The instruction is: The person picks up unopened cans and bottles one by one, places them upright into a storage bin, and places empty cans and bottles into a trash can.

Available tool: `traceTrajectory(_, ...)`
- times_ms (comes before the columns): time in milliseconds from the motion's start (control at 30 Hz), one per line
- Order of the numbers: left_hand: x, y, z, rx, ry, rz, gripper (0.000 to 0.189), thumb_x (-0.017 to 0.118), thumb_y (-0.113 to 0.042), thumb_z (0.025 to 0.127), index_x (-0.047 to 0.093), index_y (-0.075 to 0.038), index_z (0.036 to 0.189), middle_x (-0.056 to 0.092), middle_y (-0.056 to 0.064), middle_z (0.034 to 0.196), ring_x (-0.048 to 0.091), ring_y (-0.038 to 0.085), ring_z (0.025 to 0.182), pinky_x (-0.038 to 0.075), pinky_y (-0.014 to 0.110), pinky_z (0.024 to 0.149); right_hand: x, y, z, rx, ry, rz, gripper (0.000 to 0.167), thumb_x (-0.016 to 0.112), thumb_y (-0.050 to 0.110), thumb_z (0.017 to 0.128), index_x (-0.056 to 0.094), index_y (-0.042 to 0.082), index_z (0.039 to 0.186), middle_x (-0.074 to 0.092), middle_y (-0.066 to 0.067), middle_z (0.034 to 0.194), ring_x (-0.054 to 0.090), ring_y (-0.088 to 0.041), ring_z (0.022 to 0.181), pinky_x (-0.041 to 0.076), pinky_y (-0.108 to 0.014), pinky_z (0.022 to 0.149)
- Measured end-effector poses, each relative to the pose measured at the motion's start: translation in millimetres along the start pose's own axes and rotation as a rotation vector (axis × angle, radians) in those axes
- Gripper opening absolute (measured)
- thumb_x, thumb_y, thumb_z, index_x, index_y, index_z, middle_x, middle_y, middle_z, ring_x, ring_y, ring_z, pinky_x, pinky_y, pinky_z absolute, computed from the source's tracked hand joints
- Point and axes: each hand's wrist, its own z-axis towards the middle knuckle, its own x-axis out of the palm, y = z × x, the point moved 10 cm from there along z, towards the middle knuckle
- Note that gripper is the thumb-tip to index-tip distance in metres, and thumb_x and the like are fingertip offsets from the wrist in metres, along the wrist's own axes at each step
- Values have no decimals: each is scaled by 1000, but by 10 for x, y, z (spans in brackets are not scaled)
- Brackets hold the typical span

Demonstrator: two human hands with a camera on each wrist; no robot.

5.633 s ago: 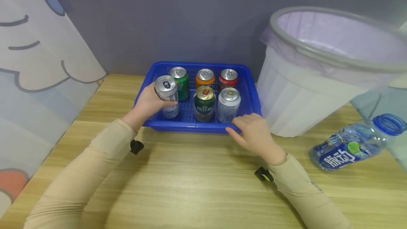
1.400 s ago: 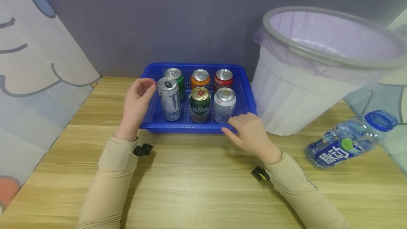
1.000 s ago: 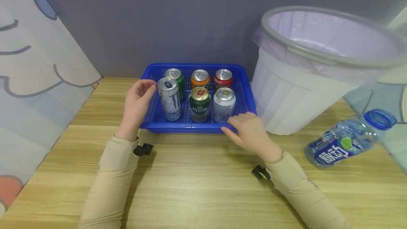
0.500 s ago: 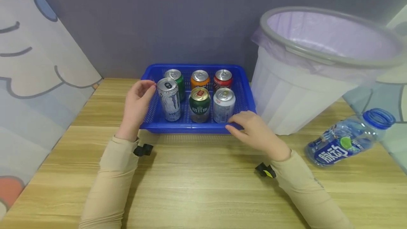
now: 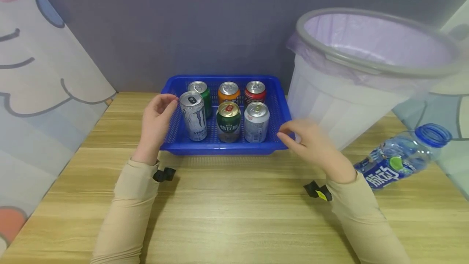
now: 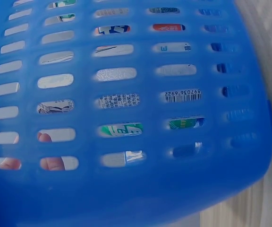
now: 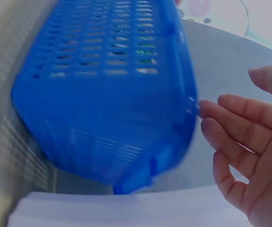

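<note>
A blue plastic basket (image 5: 220,148) holds several upright drink cans. In its front row stand a tall white energy drink can (image 5: 196,119), a dark green can with gold top (image 5: 229,123) and a short white can (image 5: 256,123). Behind them are a green can (image 5: 206,100), an orange can (image 5: 229,93) and a red can (image 5: 255,93). My left hand (image 5: 154,123) is at the basket's left edge, fingers loosely bent beside the tall can; fingertips (image 6: 55,163) show through the basket's holes. My right hand (image 5: 311,146), holding nothing, hovers by the front right corner, fingers relaxed (image 7: 242,130).
A large white bin (image 5: 329,97) with a grey rim and purple liner stands close to the basket's right side. Right of my right forearm is a clear bottle (image 5: 399,160) with a blue label and blue neck, its base partly hidden. A grey wall rises behind the wooden table (image 5: 220,211).
Several seconds ago my left hand gripped the tall can; it has since let go and moved left. My right hand has just left the basket's front rim and shifted right.
</note>
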Motion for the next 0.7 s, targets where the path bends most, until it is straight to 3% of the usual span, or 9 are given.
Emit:
traceTrajectory(167, -10, -20, -9, 18, -6, -9, 22, 53, -9, 95, 57, 5, 111, 58, -9, 97, 57, 3, 94, 44, 17, 87, -148, -19, -8, 16, -16, -5, 21, 57, 19, 93, 67, 2, 85, 68, -6, 77, 62, -20, 73, 50, -38, 69)
traceTrajectory(333, -22, -52, -23, 56, -36, 1, 22, 54, -8, 94, 58, 7, 110, 58, -10, 93, 55, 3, 88, 43, 16, 82, -307, -45, -43, 44, -32, 0, 15, 60, 14, 91, 68, 4, 84, 68, -4, 78, 62, -18, 74, 48, -30, 71)
traceTrajectory(467, -21, -105, -38, 109, -72, 43, 21, 55, -6, 93, 60, 7, 108, 60, -2, 95, 53, 0, 82, 43, 15, 77, -440, -58, -82, 93, -42, -5, 12, 60, 11, 91, 69, 4, 86, 69, -4, 82, 62, -18, 77, 45, -22, 76)
traceTrajectory(567, 29, -161, -55, 147, -53, 84, 21, 54, -6, 93, 60, 7, 109, 63, 10, 101, 54, 0, 87, 44, 18, 82, -522, -38, -93, 94, -64, -12, 13, 60, 12, 91, 69, 3, 86, 69, -5, 82, 62, -19, 77, 44, -20, 77)
traceTrajectory(700, 78, -249, -93, 165, -2, 154, 23, 54, -7, 93, 58, 7, 111, 62, 18, 111, 56, 12, 105, 42, 29, 99, -585, -9, -87, 71, -94, -25, 18, 58, 15, 93, 69, 3, 86, 69, -6, 81, 62, -19, 76, 44, -18, 77)
